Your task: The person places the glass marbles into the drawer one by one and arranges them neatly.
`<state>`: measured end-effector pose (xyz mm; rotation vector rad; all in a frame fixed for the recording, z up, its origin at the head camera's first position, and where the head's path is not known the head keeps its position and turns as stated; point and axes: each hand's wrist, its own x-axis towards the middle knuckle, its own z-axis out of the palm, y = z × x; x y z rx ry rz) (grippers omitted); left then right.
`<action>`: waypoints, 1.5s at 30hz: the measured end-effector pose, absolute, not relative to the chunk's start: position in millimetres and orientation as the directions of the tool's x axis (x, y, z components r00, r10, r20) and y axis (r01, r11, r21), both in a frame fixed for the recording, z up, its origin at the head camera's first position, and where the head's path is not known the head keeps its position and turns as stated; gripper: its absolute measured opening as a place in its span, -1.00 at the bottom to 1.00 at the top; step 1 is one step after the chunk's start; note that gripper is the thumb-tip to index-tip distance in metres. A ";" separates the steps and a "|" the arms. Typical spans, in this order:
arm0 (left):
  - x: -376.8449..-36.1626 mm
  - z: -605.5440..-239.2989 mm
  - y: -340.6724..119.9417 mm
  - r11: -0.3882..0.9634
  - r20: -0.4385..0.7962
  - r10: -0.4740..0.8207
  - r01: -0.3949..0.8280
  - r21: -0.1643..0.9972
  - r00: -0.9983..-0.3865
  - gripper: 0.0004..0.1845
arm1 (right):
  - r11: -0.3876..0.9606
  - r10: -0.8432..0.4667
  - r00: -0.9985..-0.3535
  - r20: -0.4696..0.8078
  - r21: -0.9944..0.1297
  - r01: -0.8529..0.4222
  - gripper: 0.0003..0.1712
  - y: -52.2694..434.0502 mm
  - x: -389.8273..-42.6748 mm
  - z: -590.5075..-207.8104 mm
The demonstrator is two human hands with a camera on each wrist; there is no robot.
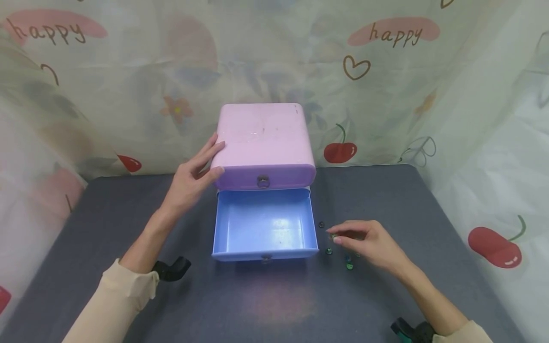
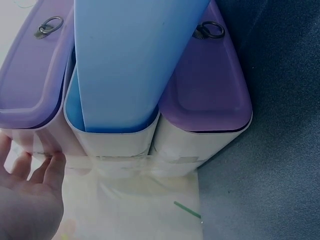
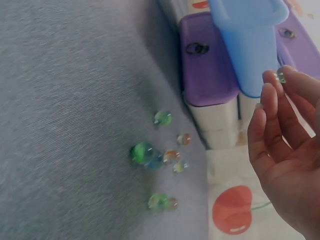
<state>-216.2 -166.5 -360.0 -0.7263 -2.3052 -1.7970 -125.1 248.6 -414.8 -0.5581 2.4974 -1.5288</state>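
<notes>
Head view: left hand (image 1: 188, 183) flat against drawer box (image 1: 263, 143), right hand (image 1: 369, 240) pinching marble (image 3: 281, 77).

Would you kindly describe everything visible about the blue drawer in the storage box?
The blue drawer looks like smooth, glossy plastic, with rounded corners and a small metal ring pull at its front. It is pulled well out of the pink box, beneath a shut purple drawer, and nothing shows inside it. It sits above the grey table; neither hand touches it.

Cream sleeves (image 1: 128, 290) cover both forearms; behind the fingers (image 1: 343, 233), each wrist carries what looks like a black strap-mount (image 1: 171, 269).
</notes>
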 end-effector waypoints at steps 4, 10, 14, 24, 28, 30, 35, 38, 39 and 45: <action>-215.2 -359.4 -166.5 0.165 0.385 0.292 0.443 0.881 -0.876 -0.44 | 0.357 -0.399 -0.910 0.107 -0.896 -0.262 -0.77 244.1 -128.8 -410.1; -213.7 -357.2 -166.8 0.160 0.388 0.287 0.443 0.882 -0.876 -0.44 | 0.311 -0.397 -0.906 0.148 -0.907 -0.285 -0.77 235.1 -134.9 -401.5; -213.4 -356.8 -167.5 0.167 0.390 0.289 0.447 0.879 -0.875 -0.44 | 0.305 -0.399 -0.903 0.157 -0.906 -0.293 -0.77 229.0 -138.0 -398.0; -215.7 -357.6 -167.8 0.154 0.388 0.289 0.442 0.884 -0.875 -0.44 | 0.306 -0.413 -0.890 0.195 -0.890 -0.337 -0.77 217.3 -146.6 -392.2; -216.3 -356.9 -167.9 0.155 0.388 0.284 0.441 0.884 -0.877 -0.44 | 0.268 -0.428 -0.878 0.214 -0.898 -0.349 -0.75 210.2 -150.6 -390.1; -216.6 -357.2 -168.3 0.152 0.389 0.281 0.440 0.885 -0.878 -0.45 | 0.241 -0.434 -0.874 0.220 -0.906 -0.348 -0.75 205.4 -152.3 -390.3; -218.0 -360.3 -168.3 0.142 0.392 0.281 0.442 0.886 -0.876 -0.46 | 0.203 -0.441 -0.867 0.229 -0.916 -0.346 -0.76 193.6 -155.0 -391.0; -218.1 -361.5 -167.8 0.142 0.394 0.282 0.444 0.885 -0.875 -0.45 | 0.206 -0.439 -0.870 0.225 -0.917 -0.341 -0.75 188.0 -157.4 -390.8; -218.1 -361.7 -167.6 0.145 0.394 0.282 0.445 0.884 -0.875 -0.45 | 0.213 -0.436 -0.872 0.222 -0.916 -0.339 -0.75 186.4 -158.2 -390.6; -217.9 -361.7 -166.6 0.141 0.399 0.281 0.449 0.882 -0.873 -0.45 | 0.243 -0.391 -0.896 0.211 -0.915 -0.321 -0.77 178.9 -162.3 -387.1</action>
